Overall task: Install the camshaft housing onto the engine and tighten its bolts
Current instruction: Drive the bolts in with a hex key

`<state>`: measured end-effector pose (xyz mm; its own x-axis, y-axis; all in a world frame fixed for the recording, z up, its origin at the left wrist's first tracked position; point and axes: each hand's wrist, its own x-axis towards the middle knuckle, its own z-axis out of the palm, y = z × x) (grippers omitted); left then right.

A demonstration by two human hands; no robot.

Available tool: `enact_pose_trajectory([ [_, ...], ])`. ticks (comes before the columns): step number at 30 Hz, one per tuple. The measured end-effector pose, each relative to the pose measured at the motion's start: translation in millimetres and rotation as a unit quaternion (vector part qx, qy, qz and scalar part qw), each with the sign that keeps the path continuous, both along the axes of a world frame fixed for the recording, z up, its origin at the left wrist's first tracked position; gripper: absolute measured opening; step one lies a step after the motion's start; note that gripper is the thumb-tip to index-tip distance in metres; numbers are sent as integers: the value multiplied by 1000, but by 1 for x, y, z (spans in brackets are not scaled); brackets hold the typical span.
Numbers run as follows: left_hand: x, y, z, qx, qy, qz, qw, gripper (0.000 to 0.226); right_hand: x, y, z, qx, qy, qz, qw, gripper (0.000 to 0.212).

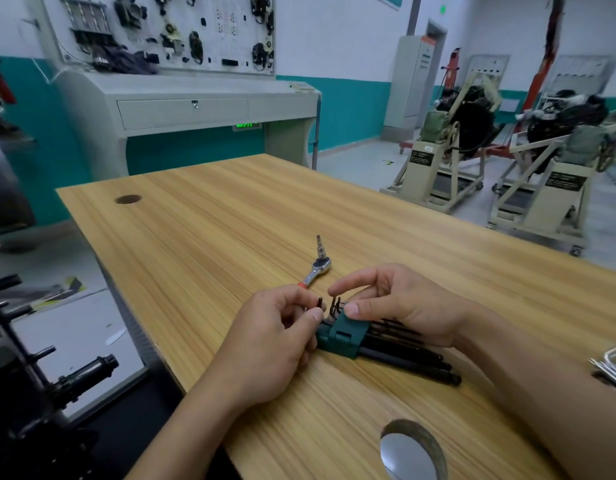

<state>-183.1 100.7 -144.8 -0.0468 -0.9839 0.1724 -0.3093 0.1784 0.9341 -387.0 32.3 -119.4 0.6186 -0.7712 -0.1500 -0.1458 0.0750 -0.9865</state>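
standing by the long wood-grain laminate table (230, 220), i see both hands busy near its front edge. the left hand (271, 337) has its fingers curled, thumb and forefinger pinching the bent end of a small black hex key (320, 303) at the end of a green plastic holder (344, 336). the right hand (403, 303) grips that holder, thumb pressed on its top and forefinger arched above the upright key ends. long black hex keys (410, 358) stick out of the holder to the person's right, flat on the wood.

just beyond the hands lies a chrome ratchet wrench with a red-banded handle (317, 270), a short bit in its head pointing away from the person. a round cable hole (128, 199) sits at the far left corner and a second, metal-lined hole (414, 452) near the front edge. silver hex keys (611, 367) show at the right edge.

behind the table stands a grey console desk (195, 109) under a white display board hung with car parts (168, 32). the walls are white above a teal band (351, 109). to the right, two dark engines sit on cream wheeled stands (448, 161). a dark metal assembly with protruding studs (39, 393) is beside the table's left side.
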Motion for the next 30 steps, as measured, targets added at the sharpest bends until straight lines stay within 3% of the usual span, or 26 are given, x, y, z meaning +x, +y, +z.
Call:
enact_pose_trajectory([
  [5,0,0,0,2,39,13,999,14,3,0,-2,-40,36,-14,998,35],
  [8,3,-4,-3,10,133,109,985,17,3,2,0,-49,55,-20,997,39],
  [11,6,-7,-5,-2,140,173,975,19,5,6,11,-90,136,-15,987,43],
  [14,4,-12,-9,-17,109,194,975,20,10,15,25,-186,300,22,935,36],
  [19,4,-13,-8,-33,55,180,982,26,23,36,38,-286,390,25,875,18],
  [21,5,-11,-8,-30,46,162,985,28,26,43,42,-356,452,42,816,24],
  [23,4,-10,-8,-19,44,148,988,25,25,49,48,-360,498,77,785,48],
  [25,4,-9,-9,-13,37,142,989,25,23,54,58,-323,517,110,785,63],
  [30,3,-8,-8,-11,21,133,991,28,20,49,62,-308,491,136,803,59],
])
